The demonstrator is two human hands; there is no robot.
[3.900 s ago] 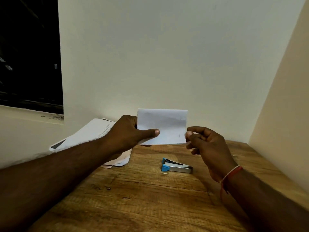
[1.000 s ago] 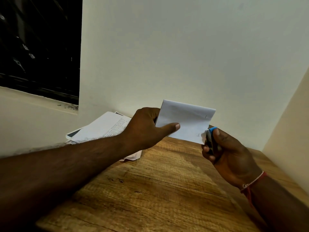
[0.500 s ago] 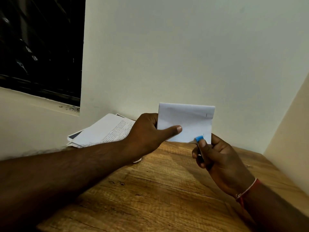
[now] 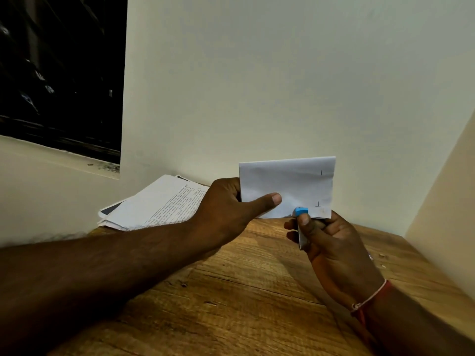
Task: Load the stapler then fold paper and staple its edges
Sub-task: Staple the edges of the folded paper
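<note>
- Since a second ago, your right hand (image 4: 331, 242) has carried the stapler (image 4: 301, 210) from the folded paper's (image 4: 290, 181) right edge round to its bottom edge.
- Your left hand (image 4: 226, 204) pinches the folded paper by its left side, thumb across the front, holding it upright above the wooden table (image 4: 231, 291).
- Your right hand is wrapped round the stapler, and its blue tip meets the paper's bottom edge, just left of the lower right corner.
- Two staples (image 4: 321, 172) show along the paper's right edge, one high, one low.
- A stack of printed sheets (image 4: 159, 204) lies on the table at the left, against the wall.
- A red thread band (image 4: 370, 299) circles your right wrist.
</note>
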